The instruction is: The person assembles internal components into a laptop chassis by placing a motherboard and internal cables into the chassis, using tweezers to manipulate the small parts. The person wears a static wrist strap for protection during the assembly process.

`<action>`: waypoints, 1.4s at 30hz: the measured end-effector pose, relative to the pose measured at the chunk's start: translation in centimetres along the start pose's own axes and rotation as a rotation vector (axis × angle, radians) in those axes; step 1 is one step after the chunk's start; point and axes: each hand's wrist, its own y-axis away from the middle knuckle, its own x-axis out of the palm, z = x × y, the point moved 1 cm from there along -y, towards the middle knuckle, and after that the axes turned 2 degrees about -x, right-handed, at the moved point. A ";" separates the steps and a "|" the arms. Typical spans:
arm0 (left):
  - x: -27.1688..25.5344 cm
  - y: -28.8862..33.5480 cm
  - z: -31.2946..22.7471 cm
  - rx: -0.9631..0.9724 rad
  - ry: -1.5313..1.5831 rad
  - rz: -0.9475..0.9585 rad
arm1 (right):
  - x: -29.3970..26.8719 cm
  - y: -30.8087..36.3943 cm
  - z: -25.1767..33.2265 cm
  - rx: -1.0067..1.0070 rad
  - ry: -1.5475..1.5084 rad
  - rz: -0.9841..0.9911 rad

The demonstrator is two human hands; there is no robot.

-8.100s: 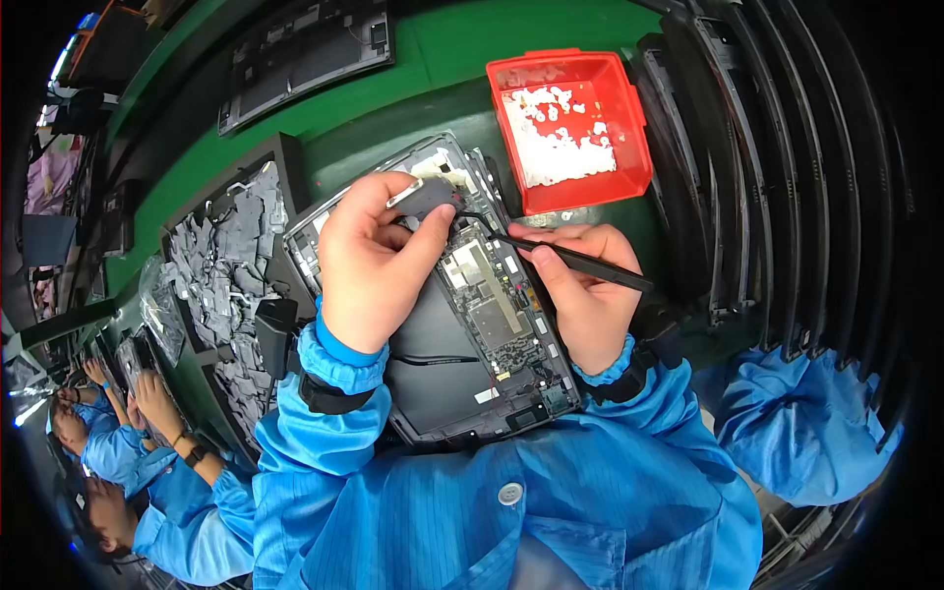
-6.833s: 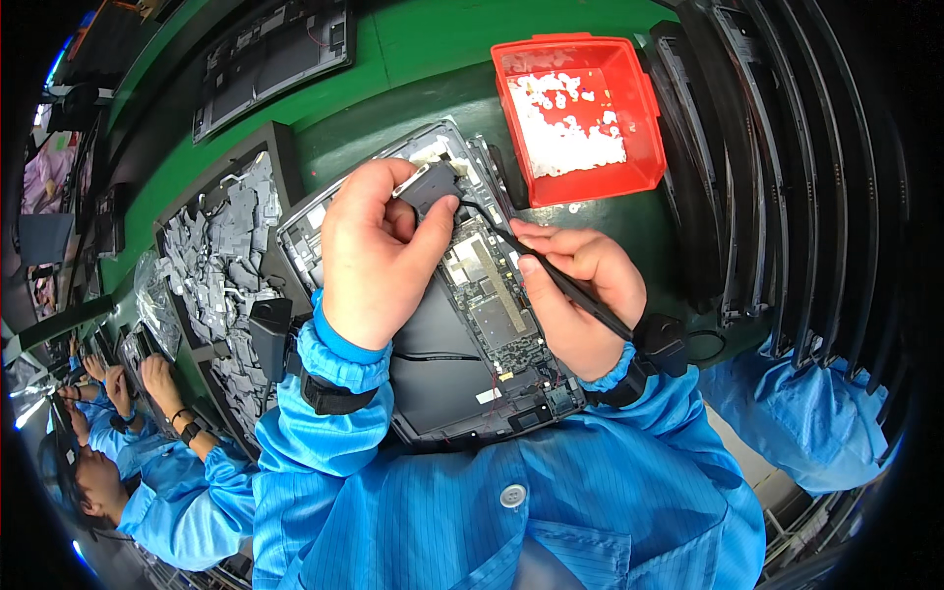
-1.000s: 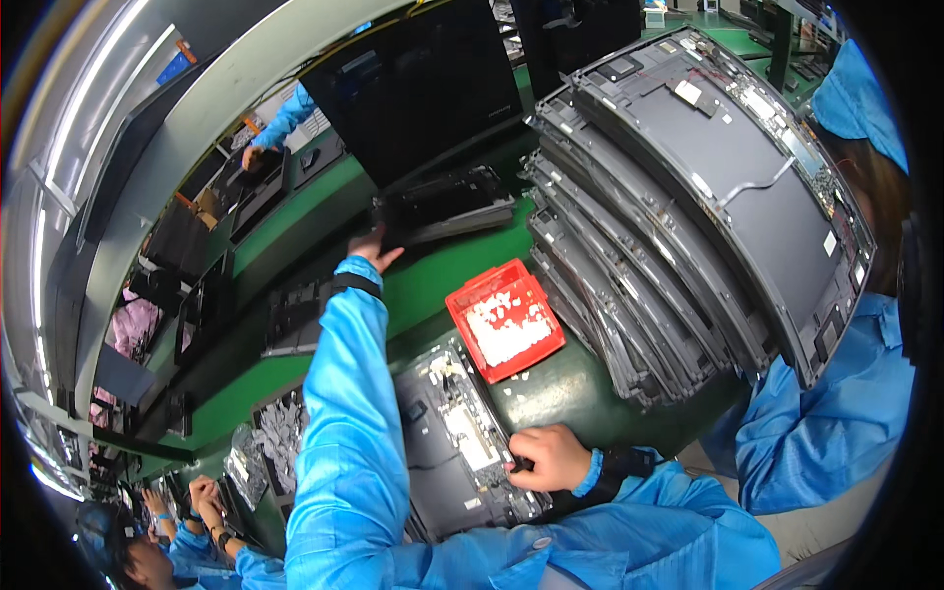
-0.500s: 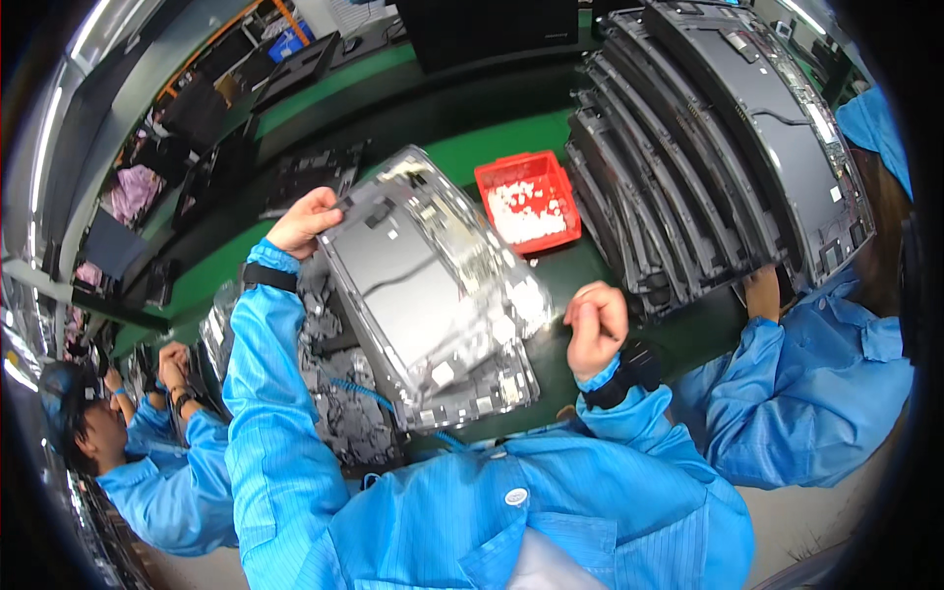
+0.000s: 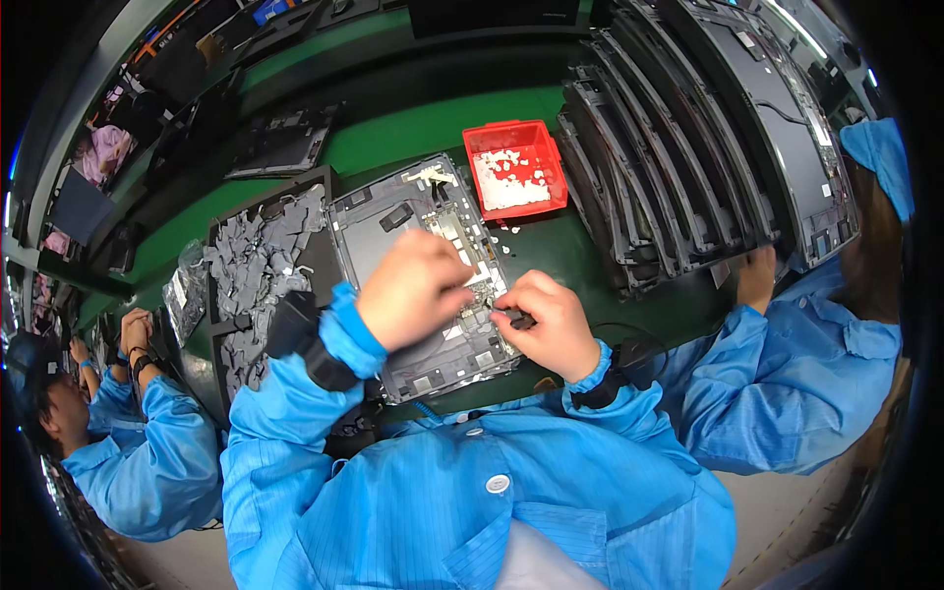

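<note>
An open laptop chassis [image 5: 433, 364] with a grey panel and an exposed circuit board lies on the bench in front of me. Above its middle is my left hand [image 5: 415, 290], fingers curled and slightly blurred; what they hold, if anything, I cannot make out. At the chassis's right edge my right hand [image 5: 553, 324] pinches a small black piece [image 5: 520, 319], whose kind is unclear. Beyond the chassis stands a red bin [image 5: 559, 202] holding small white bits, with a few loose bits beside it.
Many grey cut pieces [image 5: 258, 251] fill a black tray [image 5: 321, 187] on the left. Similar chassis stand in a row [image 5: 678, 167] at the right. Another dark chassis [image 5: 285, 143] lies farther back. Co-workers in blue sit on either side; one hand [image 5: 757, 280] is near the row.
The chassis, tilted up in my left hand before, now lies flat. My left hand has let go of its edge and moved right over it; my right hand has come in to its right edge.
</note>
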 end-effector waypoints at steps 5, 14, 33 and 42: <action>2.4 1.3 -1.4 -0.146 0.017 -0.032 | 0.6 -0.3 0.0 -0.051 0.050 0.022; 2.6 1.3 -0.9 -0.203 0.127 -0.084 | 0.5 -1.3 -0.2 -0.180 0.123 0.063; 2.5 0.7 -1.6 -0.202 0.300 -0.097 | -1.0 -3.1 -3.5 -0.064 0.359 -0.182; 2.1 1.0 -2.7 -0.100 0.028 -0.084 | -1.2 0.4 -1.7 0.290 -0.993 -0.185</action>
